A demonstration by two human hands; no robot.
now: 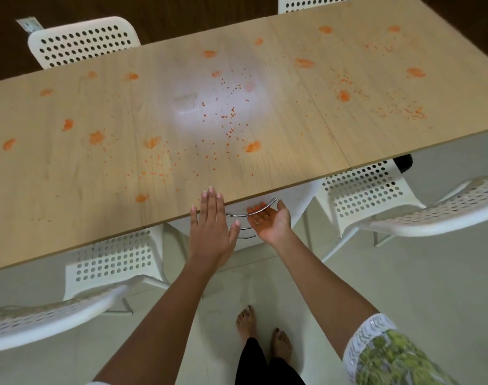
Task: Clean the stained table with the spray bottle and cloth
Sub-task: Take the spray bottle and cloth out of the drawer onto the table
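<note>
A long light-wood table (70, 190) carries many orange smears and scattered orange crumbs (226, 118) across its top. My left hand (212, 226) lies flat, palm down, at the near edge of the table, fingers together and resting on the wood. My right hand (267, 218) is cupped palm up just below that edge, right beside the left hand, with a few orange crumbs in the palm. No spray bottle and no cloth are in view.
White perforated chairs stand around the table: one at the near left (56, 309), one at the near right (403, 207), one at the far left (81, 43). A white unit with curved metal handles (251, 215) sits under the edge. My bare feet (262, 329) stand on pale floor tiles.
</note>
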